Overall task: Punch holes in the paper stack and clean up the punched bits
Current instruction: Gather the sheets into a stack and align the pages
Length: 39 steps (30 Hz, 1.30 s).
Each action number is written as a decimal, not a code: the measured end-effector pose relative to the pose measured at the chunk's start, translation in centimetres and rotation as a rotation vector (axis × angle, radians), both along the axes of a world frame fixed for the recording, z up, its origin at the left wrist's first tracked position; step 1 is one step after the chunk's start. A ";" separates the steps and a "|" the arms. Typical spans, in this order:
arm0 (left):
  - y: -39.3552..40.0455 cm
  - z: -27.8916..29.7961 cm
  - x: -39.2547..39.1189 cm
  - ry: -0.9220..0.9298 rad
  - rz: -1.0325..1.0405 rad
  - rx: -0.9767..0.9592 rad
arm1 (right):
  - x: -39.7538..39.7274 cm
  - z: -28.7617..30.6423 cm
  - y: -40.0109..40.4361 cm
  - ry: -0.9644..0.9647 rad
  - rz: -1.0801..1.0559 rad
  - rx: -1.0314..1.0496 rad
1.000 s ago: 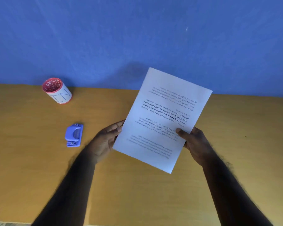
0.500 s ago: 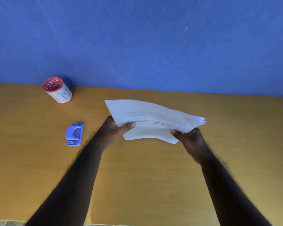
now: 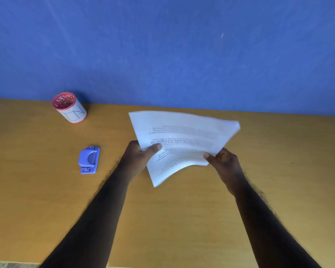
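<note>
A white paper stack (image 3: 184, 140) with printed text hangs in the air over the middle of the wooden table (image 3: 172, 219), bent and slightly blurred. My left hand (image 3: 138, 157) grips its left edge, thumb on top. My right hand (image 3: 223, 161) pinches its lower right edge. A small purple hole punch (image 3: 89, 160) lies flat on the table to the left of my left hand, apart from it.
A red and white cup (image 3: 70, 107) with a patterned inside stands at the back left by the blue wall (image 3: 162, 51). The table's near edge runs along the bottom of the view.
The stack went from upright and facing me to nearly flat, and now tilts back up a little. Both hands kept hold of it. The punch and cup have not moved.
</note>
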<state>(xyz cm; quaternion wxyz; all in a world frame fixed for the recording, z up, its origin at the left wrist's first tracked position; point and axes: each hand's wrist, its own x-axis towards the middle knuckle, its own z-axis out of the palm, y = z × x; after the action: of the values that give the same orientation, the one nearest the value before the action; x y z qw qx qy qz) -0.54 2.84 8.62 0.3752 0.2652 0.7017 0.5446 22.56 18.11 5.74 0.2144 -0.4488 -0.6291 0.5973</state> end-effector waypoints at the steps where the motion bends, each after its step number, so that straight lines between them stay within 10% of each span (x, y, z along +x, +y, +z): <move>1: 0.1 0.0 0.0 -0.055 0.065 0.033 | 0.0 0.1 0.2 -0.027 -0.038 0.028; 10: 0.4 -1.5 2.3 -0.675 0.393 0.188 | 0.2 -0.4 -2.4 0.079 0.037 -0.561; 20: -2.2 -1.1 -2.5 -0.870 0.168 0.253 | 2.1 0.4 0.2 0.097 -0.083 -0.424; 39: -3.0 -1.4 -4.5 -0.069 -0.036 0.019 | 3.5 0.9 1.4 -0.007 -0.027 -0.055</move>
<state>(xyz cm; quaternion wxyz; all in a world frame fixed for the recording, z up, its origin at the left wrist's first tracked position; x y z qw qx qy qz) -5.02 -0.12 7.22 0.4064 0.2625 0.6781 0.5533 26.10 19.55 6.68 0.2078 -0.4651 -0.6072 0.6098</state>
